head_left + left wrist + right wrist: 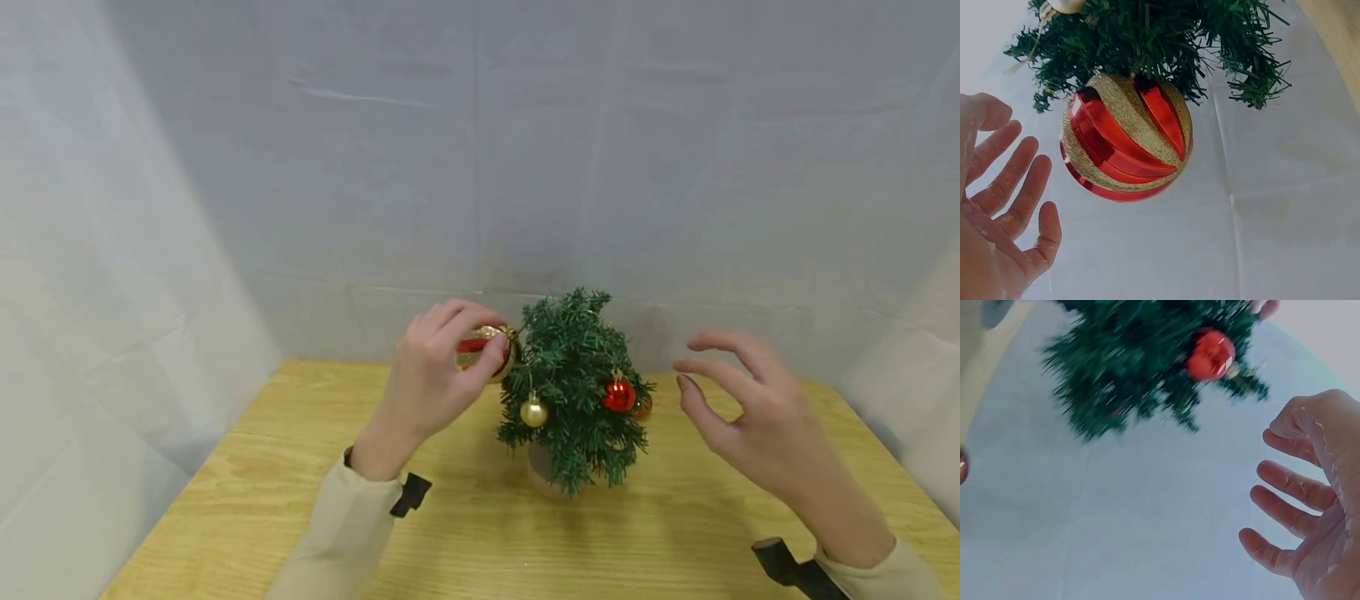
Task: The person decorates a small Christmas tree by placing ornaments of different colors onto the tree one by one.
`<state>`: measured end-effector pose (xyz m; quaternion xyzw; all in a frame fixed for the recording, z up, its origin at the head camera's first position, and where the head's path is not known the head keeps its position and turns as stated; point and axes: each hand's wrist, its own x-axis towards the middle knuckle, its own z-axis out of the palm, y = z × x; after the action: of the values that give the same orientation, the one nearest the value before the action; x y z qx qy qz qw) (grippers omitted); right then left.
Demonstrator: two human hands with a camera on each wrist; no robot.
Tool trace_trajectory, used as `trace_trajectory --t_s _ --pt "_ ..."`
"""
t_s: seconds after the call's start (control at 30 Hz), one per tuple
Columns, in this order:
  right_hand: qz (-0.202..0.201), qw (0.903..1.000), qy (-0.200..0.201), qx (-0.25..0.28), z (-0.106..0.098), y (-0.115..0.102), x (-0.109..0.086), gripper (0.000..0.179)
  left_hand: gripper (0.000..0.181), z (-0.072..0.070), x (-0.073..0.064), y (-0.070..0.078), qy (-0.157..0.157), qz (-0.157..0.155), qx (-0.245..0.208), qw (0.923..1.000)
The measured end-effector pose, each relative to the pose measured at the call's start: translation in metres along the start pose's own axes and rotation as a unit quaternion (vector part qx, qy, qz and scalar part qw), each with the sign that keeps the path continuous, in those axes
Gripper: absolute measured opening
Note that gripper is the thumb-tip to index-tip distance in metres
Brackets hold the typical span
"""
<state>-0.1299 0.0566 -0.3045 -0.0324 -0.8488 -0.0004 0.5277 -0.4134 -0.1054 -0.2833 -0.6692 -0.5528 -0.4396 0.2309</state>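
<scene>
A small green artificial Christmas tree stands upright on the table. At its left side hangs a large bauble with red and glittery gold stripes. My left hand is beside this bauble, covering part of it in the head view; in the left wrist view its spread, relaxed fingers are apart from the ball. To the right of the tree, my right hand hovers with loosely bent fingers and holds nothing. A small gold bauble and a shiny red bauble hang on the front branches.
The tree's pale base rests on a light wooden table. Behind and beside the table hangs white sheeting. Another orange-brown bauble peeks out at the tree's right edge.
</scene>
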Motion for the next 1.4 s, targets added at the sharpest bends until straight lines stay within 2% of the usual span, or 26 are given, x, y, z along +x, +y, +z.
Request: trace_trajectory --t_s 0.27,0.37,0.4,0.43,0.5,0.6,0.73,0.93,1.1,1.27,1.4 --pt "0.029 0.9976 -0.055 -0.032 -0.002 0.043 -0.038 0.050 0.020 0.005 0.006 -0.010 -0.036 -0.030 -0.053 0.9975" --pt "0.053 0.9940 -0.088 -0.040 0.004 0.061 -0.057 0.019 0.022 0.008 0.009 -0.012 -0.048 -0.034 -0.063 0.9963" --pt "0.064 0.9916 -0.104 -0.042 0.006 0.067 -0.063 0.010 0.023 0.009 0.010 -0.012 -0.051 -0.034 -0.065 0.9960" --pt "0.076 0.9888 -0.120 -0.045 0.008 0.073 -0.069 0.009 0.023 0.010 0.012 -0.012 -0.055 -0.034 -0.066 0.9957" --pt "0.101 0.9809 -0.157 -0.055 0.011 0.083 -0.079 0.027 0.024 0.012 0.014 -0.013 -0.063 -0.034 -0.073 0.9948" --pt "0.127 0.9678 -0.209 -0.061 0.017 0.097 -0.092 0.027 0.024 0.013 0.016 -0.014 -0.074 -0.039 -0.079 0.9933" --pt "0.158 0.9513 -0.259 -0.056 0.022 0.109 -0.103 0.034 0.025 0.015 0.017 -0.014 -0.085 -0.050 -0.090 0.9910" --pt "0.191 0.9309 -0.309 -0.040 0.028 0.117 -0.111 0.040 0.024 0.018 0.020 -0.014 -0.096 -0.059 -0.106 0.9880" --pt "0.203 0.9206 -0.332 -0.036 0.033 0.119 -0.115 0.042 0.019 0.018 0.020 -0.015 -0.090 -0.058 -0.112 0.9879" --pt "0.242 0.9085 -0.334 -0.068 0.022 0.102 -0.123 0.042 0.016 0.021 0.025 -0.027 -0.096 -0.025 -0.154 0.9830" --pt "0.269 0.8996 -0.331 -0.092 0.012 0.085 -0.129 0.041 0.014 0.021 0.028 -0.035 -0.096 0.002 -0.169 0.9809"
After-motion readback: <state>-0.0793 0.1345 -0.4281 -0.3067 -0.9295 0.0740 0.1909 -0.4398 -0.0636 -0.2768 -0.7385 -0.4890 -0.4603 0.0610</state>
